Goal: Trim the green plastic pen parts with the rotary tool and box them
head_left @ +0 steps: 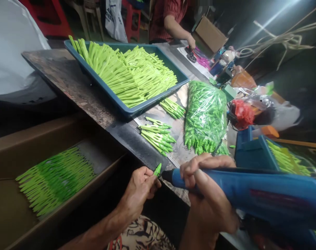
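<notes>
My left hand (139, 189) is closed in a pinch on a small green plastic piece (157, 169), held at the table's near edge. My right hand (207, 194) is wrapped round a blue power tool (251, 189), and the tool's dark tip (166, 175) touches the green piece. Just beyond lies a small pile of green pen-like parts (158, 135) on the table.
A blue tray (152, 104) full of green parts sits at the back. A clear bag of green pieces (206, 114) lies right of it. A cardboard box (6, 146) at left holds rows of green parts. Another blue bin (251, 152) stands at right. Another person's arm (178, 33) works far off.
</notes>
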`<state>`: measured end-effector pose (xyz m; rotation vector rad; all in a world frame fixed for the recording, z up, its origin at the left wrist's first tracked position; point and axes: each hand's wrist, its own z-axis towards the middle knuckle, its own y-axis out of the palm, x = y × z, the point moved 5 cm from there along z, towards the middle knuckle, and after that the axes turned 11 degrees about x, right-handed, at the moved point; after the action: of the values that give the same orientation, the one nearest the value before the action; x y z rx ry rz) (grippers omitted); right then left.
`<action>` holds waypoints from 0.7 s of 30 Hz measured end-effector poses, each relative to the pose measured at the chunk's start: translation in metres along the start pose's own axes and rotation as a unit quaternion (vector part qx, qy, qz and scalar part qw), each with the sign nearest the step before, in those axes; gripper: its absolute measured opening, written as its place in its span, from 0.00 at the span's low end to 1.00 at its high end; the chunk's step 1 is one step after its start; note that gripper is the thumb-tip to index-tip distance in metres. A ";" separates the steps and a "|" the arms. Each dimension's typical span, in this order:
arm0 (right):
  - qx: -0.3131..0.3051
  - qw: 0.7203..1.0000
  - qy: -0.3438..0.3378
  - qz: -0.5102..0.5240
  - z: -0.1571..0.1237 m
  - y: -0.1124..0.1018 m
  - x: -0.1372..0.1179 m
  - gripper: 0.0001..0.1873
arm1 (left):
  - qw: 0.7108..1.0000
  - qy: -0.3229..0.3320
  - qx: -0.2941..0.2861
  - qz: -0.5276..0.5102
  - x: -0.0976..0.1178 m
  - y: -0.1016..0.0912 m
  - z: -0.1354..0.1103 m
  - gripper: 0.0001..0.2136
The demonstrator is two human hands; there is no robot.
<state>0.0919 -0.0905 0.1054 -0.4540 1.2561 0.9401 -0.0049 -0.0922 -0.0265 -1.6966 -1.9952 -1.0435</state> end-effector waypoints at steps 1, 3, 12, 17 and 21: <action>-0.016 1.000 -0.002 0.002 0.000 0.000 0.000 0.10 | 1.000 0.003 -0.001 0.001 0.000 0.000 0.000 0.10; -0.034 0.999 -0.005 0.006 0.000 -0.001 -0.001 0.10 | 1.000 0.007 -0.003 0.005 0.000 0.000 0.001 0.09; 0.087 0.996 0.020 0.001 0.003 -0.013 0.002 0.04 | 1.000 0.012 -0.015 -0.009 -0.003 -0.001 0.001 0.11; 0.141 0.988 0.055 0.029 0.007 -0.020 0.009 0.05 | 1.000 0.013 -0.020 -0.014 -0.004 -0.001 0.002 0.10; 0.140 0.989 0.034 0.018 0.004 -0.018 0.006 0.05 | 1.000 0.013 -0.014 0.000 -0.003 0.000 0.001 0.10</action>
<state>0.1091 -0.0956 0.0974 -0.2437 1.4374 0.7678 -0.0041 -0.0931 -0.0292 -1.6882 -1.9744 -1.0928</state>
